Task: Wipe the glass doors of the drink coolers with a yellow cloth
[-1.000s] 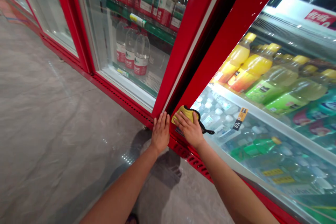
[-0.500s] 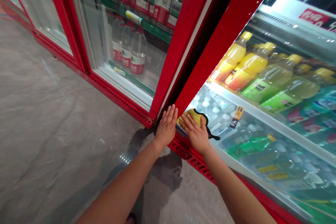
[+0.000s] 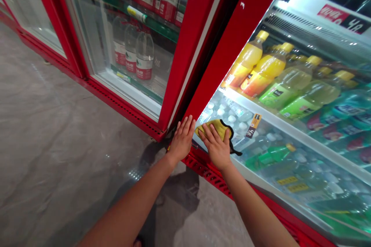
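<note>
My right hand (image 3: 216,144) lies flat with its fingers spread, on a yellow cloth (image 3: 223,126) with a black edge. It presses the cloth to the lower left corner of the lit cooler's glass door (image 3: 278,131). My left hand (image 3: 182,139) rests against the red frame (image 3: 199,92) at that door's lower corner, its fingers straight and close together, with nothing in it. Part of the cloth is hidden under my right hand.
Behind the glass stand yellow and green drink bottles (image 3: 263,65), with water bottles on the shelf below. A second red cooler (image 3: 127,110) with water bottles (image 3: 144,56) stands to the left. Grey floor (image 3: 66,154) runs along the coolers.
The view has shifted a little, so the coolers sit further left in the picture. Against the glass, my right hand and the cloth have slid slightly right, away from the frame corner.
</note>
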